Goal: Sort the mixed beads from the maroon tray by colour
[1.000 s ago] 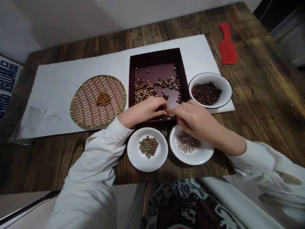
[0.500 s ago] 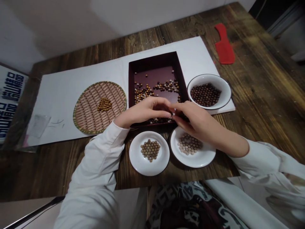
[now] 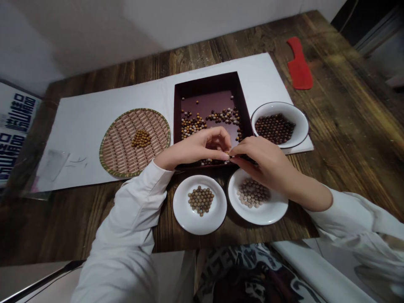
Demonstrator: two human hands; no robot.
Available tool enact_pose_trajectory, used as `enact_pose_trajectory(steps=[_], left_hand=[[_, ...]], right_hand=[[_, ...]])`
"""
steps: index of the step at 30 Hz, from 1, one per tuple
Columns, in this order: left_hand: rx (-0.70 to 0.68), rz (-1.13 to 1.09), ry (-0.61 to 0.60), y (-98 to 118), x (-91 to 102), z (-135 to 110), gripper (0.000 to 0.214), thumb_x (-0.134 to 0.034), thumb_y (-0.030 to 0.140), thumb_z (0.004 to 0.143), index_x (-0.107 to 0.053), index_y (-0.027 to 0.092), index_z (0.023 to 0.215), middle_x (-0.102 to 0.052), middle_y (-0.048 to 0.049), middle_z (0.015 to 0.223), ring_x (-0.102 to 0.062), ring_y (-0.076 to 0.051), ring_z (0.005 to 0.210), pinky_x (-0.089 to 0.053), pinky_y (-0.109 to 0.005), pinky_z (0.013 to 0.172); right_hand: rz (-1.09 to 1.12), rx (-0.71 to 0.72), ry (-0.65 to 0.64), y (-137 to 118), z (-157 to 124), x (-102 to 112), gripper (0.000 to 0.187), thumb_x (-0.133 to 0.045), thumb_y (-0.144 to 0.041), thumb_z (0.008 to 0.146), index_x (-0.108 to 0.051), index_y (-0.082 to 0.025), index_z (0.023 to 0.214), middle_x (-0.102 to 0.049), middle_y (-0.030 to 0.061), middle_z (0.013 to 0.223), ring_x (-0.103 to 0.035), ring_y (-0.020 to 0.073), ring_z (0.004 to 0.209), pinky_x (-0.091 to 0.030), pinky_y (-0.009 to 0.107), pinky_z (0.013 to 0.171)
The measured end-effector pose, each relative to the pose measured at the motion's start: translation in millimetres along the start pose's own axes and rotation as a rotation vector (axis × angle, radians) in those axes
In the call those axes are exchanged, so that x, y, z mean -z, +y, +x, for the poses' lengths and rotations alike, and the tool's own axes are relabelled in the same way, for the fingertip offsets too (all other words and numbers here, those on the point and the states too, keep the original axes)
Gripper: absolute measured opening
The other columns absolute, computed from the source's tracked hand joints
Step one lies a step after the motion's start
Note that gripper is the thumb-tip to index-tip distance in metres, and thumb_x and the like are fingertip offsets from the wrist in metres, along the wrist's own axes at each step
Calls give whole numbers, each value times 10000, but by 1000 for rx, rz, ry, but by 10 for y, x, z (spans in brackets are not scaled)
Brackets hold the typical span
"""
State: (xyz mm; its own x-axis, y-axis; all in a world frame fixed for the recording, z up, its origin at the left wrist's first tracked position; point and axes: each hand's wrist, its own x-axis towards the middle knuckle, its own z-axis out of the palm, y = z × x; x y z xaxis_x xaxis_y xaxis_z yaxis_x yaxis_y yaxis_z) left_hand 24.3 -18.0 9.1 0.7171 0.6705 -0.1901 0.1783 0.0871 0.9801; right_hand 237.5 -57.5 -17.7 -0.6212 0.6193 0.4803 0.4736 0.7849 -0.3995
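Observation:
Over the near edge of a dark maroon box point(image 3: 206, 81), my two hands meet at their fingertips. My left hand point(image 3: 205, 145) is curled, thumb against the fingers, with what looks like a small bead point(image 3: 227, 154) at the tips. My right hand point(image 3: 260, 160) is closed in a pinch against it; whatever lies between its fingers is hidden. Inside the box are mixed yellow, dark brown and pale beads point(image 3: 193, 125), partly covered by my hands. Below my right hand, pale beads point(image 3: 253, 193) lie on a white plate point(image 3: 268, 216).
Another white plate point(image 3: 183, 221) holds greenish-brown beads point(image 3: 201, 200). Left of the box, a round woven tray point(image 3: 118, 145) carries yellow-brown beads point(image 3: 141, 138). A white bowl point(image 3: 301, 126) contains dark brown beads point(image 3: 275, 128). A red comb-shaped piece point(image 3: 299, 67) lies at the back right.
My fingertips have drawn together at the box's near edge, and a small bead now shows at the left fingertips. The whole view has shifted slightly; the containers stay in place.

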Motion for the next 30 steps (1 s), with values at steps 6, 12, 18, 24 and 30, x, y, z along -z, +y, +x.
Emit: enact_pose_trajectory(steps=[6, 12, 18, 24, 30], left_hand=[[53, -44, -1, 18, -11, -11, 209, -742, 172, 756, -543, 164, 821, -632, 17, 829, -605, -100, 780, -473, -253, 754], [53, -62, -26, -19, -5, 20, 191, -734, 189, 777, -545, 163, 784, -649, 18, 805, -603, -91, 746, -467, -239, 727], [64, -19, -8, -8, -3, 17, 186, -733, 210, 780, -556, 160, 762, -644, 16, 782, -586, -88, 717, -459, -228, 693], [75, 14, -15, -10, 4, 17, 192, -732, 245, 785, -562, 156, 773, -655, 4, 798, -595, -100, 735, -462, -238, 700], [61, 45, -26, -46, 14, 25, 193, -723, 261, 800, -564, 152, 787, -659, 5, 822, -599, -98, 766, -459, -231, 724]], right_hand=[[-5, -17, 68, 8, 18, 13, 58, -524, -212, 949, -578, -200, 968, -667, 39, 845, -589, 177, 793, -411, 329, 732], [-106, -147, 201, 142, 90, 303, 27, -555, -233, 939, -565, -223, 962, -680, 37, 868, -610, 191, 820, -421, 371, 781], [-316, -276, 294, 524, 48, 620, 80, -555, -294, 939, -577, -227, 978, -643, 53, 870, -608, 216, 842, -439, 408, 798], [-384, -299, 168, 896, -51, 646, 92, -587, -291, 899, -618, -206, 911, -597, 77, 909, -572, 218, 841, -451, 374, 736], [-452, -315, 53, 911, -74, 601, 79, -576, -228, 874, -619, -210, 937, -563, 83, 961, -561, 224, 883, -455, 351, 715]])
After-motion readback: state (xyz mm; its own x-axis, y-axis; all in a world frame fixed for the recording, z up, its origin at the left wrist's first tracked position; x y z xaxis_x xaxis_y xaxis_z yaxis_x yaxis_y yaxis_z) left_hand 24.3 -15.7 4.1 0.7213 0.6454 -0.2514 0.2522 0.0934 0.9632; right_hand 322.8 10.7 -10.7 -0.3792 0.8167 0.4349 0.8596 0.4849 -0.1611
